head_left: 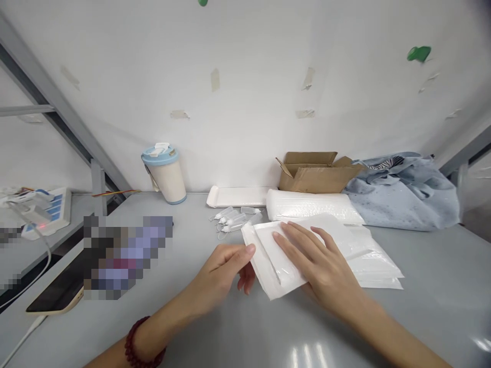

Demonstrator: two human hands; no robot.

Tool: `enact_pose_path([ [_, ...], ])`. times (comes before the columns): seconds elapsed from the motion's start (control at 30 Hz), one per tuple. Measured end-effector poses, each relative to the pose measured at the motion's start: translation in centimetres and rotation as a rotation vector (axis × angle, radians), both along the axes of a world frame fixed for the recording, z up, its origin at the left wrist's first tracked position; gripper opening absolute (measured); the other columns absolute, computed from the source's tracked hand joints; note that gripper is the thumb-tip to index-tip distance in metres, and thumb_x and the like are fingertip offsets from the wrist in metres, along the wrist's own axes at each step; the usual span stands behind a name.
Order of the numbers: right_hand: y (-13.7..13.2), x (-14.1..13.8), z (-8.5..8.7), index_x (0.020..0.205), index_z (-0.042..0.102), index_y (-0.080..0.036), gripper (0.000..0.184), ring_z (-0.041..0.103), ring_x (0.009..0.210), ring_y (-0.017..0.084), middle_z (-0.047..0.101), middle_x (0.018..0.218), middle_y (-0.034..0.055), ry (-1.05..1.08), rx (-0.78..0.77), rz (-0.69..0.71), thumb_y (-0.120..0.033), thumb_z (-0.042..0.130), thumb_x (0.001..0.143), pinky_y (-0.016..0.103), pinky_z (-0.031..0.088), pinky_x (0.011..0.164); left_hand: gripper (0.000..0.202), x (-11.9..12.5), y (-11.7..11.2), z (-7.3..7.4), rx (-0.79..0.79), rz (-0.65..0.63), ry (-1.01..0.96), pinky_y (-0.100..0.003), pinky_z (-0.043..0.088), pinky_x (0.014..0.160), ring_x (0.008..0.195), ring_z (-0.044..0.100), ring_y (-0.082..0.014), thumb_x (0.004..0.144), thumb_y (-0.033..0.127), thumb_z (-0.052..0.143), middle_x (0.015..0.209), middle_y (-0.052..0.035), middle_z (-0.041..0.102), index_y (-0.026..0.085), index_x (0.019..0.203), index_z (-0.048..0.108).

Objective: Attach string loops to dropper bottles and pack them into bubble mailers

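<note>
A white padded envelope (286,266) is held tilted above the grey table. At its left edge, my left hand (230,266) pinches it, thumb on top and the other fingers curled below. My right hand (322,260) lies across the upper face with fingers slightly spread; its thumb is hidden, seemingly under the envelope. Behind and to the right lie more white padded envelopes (374,260), stacked flat. Just beyond my left hand is a group of several small clear plastic bottles (233,219) with thin loops.
At the back stand a shallow white tray (241,196), an open cardboard box (318,179) and a roll of bubble wrap (312,204). Blue-grey cloth (406,199) is heaped on the right. A lidded cup (166,176), a phone (57,286) with cable and a power strip (51,212) occupy the left.
</note>
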State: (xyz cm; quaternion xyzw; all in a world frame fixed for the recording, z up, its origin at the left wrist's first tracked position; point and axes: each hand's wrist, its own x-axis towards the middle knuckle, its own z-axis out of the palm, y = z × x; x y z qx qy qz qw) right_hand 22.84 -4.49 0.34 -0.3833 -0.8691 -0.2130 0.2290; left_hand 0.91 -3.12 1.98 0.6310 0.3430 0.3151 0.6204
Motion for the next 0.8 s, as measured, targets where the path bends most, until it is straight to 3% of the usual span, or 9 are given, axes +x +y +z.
enact_pose_path([
  [0.13, 0.0, 0.1, 0.1, 0.127, 0.047, -0.010, 0.045, 0.050, 0.117, 0.033, 0.057, 0.124, 0.0217, -0.026, 0.009, 0.016, -0.012, 0.043, 0.082, 0.052, 0.039, 0.087, 0.049, 0.1, -0.1, -0.1, 0.056, -0.002, 0.025, -0.026, 0.039, 0.056, 0.056, 0.048, -0.0126, 0.095, 0.042, 0.029, 0.061, -0.0025, 0.054, 0.015, 0.066, 0.056],
  [0.33, -0.2, 0.0, -0.2, 0.120, 0.054, -0.007, 0.050, 0.056, 0.112, 0.030, 0.062, 0.119, 0.0179, -0.039, 0.054, 0.025, 0.002, 0.037, 0.074, 0.049, 0.041, 0.088, 0.035, 0.5, -1.1, -0.5, 0.595, 0.139, 0.178, -0.026, 0.036, 0.059, 0.060, 0.041, -0.0127, 0.095, 0.027, 0.027, 0.063, 0.0003, 0.044, 0.018, 0.064, 0.042],
  [0.5, -0.4, 0.1, -0.1, 0.116, 0.056, -0.006, 0.042, 0.061, 0.106, 0.025, 0.067, 0.113, 0.0126, -0.026, 0.149, 0.078, 0.005, 0.033, 0.082, 0.043, 0.042, 0.087, 0.015, 1.4, -1.8, -1.5, 0.776, 0.203, 0.201, -0.028, 0.043, 0.068, 0.076, 0.052, -0.0165, 0.088, 0.013, 0.035, 0.086, -0.0056, 0.056, 0.019, 0.088, 0.049],
  [0.63, -0.6, 0.2, 0.3, 0.112, 0.057, -0.003, 0.036, 0.063, 0.103, 0.026, 0.068, 0.110, 0.0152, -0.021, 0.197, 0.090, 0.004, 0.033, 0.085, 0.044, 0.042, 0.085, 0.034, 2.0, -2.0, -2.2, 0.846, 0.302, 0.273, -0.031, 0.046, 0.073, 0.091, 0.053, -0.0198, 0.081, 0.008, 0.043, 0.103, -0.0091, 0.056, 0.021, 0.112, 0.042],
  [0.8, -0.9, 0.2, 0.7, 0.112, 0.057, -0.004, 0.036, 0.063, 0.103, 0.026, 0.067, 0.112, 0.0156, -0.029, 0.175, 0.087, 0.002, 0.032, 0.087, 0.045, 0.040, 0.086, 0.041, 1.9, -1.8, -2.6, 0.880, 0.390, 0.308, -0.033, 0.048, 0.076, 0.095, 0.052, -0.0199, 0.082, 0.006, 0.046, 0.107, -0.0096, 0.053, 0.021, 0.119, 0.038],
])
